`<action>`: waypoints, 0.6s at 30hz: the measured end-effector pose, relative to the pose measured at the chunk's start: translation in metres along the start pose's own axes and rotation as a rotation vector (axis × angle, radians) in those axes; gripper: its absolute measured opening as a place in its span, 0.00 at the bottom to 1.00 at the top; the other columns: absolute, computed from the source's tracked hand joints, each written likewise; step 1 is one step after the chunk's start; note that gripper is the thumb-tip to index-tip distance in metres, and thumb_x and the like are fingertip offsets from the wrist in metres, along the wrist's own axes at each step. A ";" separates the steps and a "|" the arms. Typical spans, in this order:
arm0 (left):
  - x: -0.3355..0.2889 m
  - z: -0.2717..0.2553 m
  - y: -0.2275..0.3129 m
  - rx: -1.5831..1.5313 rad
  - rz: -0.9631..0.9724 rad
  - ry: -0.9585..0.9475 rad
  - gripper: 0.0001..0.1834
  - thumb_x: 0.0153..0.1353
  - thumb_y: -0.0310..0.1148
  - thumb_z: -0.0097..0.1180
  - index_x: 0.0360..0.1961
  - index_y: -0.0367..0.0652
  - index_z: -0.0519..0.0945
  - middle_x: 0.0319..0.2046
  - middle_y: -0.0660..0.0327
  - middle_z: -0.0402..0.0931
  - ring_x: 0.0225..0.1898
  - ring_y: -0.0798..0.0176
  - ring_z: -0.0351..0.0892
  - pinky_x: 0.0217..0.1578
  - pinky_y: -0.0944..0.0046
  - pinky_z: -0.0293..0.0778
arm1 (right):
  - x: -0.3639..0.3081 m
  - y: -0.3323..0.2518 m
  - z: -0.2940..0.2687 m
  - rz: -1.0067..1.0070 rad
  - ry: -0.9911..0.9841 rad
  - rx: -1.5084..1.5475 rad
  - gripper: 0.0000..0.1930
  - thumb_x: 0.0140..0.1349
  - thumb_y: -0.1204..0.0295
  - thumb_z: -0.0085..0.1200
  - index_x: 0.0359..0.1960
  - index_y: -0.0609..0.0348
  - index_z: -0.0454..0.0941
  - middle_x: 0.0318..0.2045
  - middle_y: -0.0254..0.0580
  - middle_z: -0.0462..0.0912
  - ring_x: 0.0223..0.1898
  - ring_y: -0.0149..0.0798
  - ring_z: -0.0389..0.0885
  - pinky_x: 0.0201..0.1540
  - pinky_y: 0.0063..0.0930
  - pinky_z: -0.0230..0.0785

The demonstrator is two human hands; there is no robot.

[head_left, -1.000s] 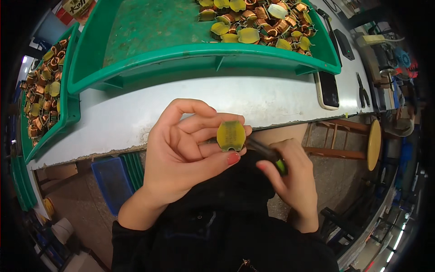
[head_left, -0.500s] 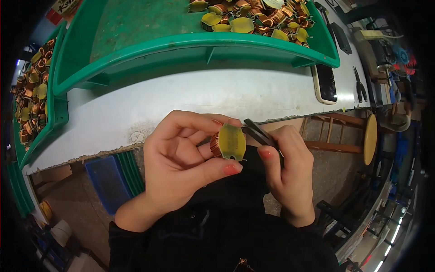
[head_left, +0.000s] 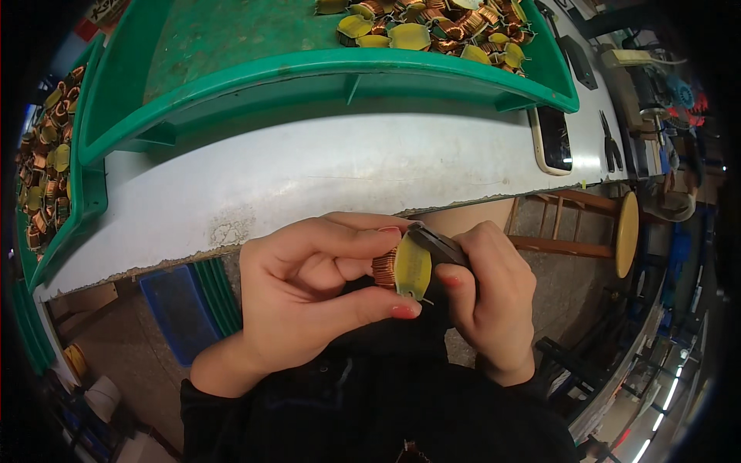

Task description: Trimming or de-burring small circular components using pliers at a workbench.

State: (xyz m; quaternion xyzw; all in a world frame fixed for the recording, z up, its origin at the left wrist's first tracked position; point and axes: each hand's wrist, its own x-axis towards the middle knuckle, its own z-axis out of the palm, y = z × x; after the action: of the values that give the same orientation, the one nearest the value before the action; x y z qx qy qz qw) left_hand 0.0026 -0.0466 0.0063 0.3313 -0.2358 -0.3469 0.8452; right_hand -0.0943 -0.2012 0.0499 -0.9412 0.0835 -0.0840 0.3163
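Note:
Between the thumb and fingers of my left hand [head_left: 301, 289] is a copper-wound toroidal coil [head_left: 413, 268] with a flat yellow-green base plate. The plate faces to the right, and a thin wire end sticks out near my left thumb. My right hand [head_left: 498, 293] is closed around dark tweezers [head_left: 440, 245]. Their tips meet the upper edge of the plate, close to my left index finger. Whether the tips pinch a wire there is too small to tell.
A large green bin [head_left: 309, 65] with several similar coils stands at the back of the white table [head_left: 324, 166]. Another green bin [head_left: 93, 189] of coils is at the left. A phone [head_left: 552, 139] and pliers [head_left: 610, 143] lie at the right. A wooden stool [head_left: 627, 235] stands beyond the table edge.
The tweezer tips have come against the plate's upper edge and drawn together. My left hand has lowered slightly, and the coil has shifted a little right and down, turning slightly.

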 end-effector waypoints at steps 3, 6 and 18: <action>0.000 0.006 -0.003 -0.036 -0.030 0.122 0.22 0.45 0.07 0.58 0.44 0.28 0.70 0.49 0.43 0.69 0.46 0.53 0.76 0.47 0.60 0.78 | 0.000 0.002 0.003 0.019 -0.034 -0.021 0.09 0.54 0.72 0.57 0.30 0.63 0.71 0.25 0.42 0.72 0.24 0.43 0.68 0.29 0.29 0.64; -0.001 0.007 -0.003 -0.052 -0.064 0.172 0.22 0.45 0.08 0.58 0.44 0.29 0.71 0.49 0.44 0.69 0.45 0.53 0.76 0.47 0.60 0.78 | 0.000 0.004 0.005 0.024 -0.048 -0.033 0.09 0.54 0.72 0.56 0.30 0.63 0.71 0.25 0.42 0.72 0.23 0.43 0.68 0.28 0.29 0.64; -0.002 0.000 -0.028 -0.011 -0.071 0.162 0.22 0.46 0.09 0.59 0.44 0.31 0.71 0.49 0.48 0.69 0.45 0.55 0.76 0.49 0.60 0.77 | -0.009 0.018 0.014 -0.021 0.053 -0.260 0.08 0.56 0.72 0.54 0.31 0.63 0.70 0.23 0.43 0.71 0.22 0.42 0.67 0.27 0.30 0.63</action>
State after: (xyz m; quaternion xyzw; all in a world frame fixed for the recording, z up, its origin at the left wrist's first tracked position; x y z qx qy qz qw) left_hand -0.0106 -0.0606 -0.0147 0.3617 -0.1527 -0.3498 0.8506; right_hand -0.1024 -0.2054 0.0271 -0.9726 0.0922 -0.1009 0.1883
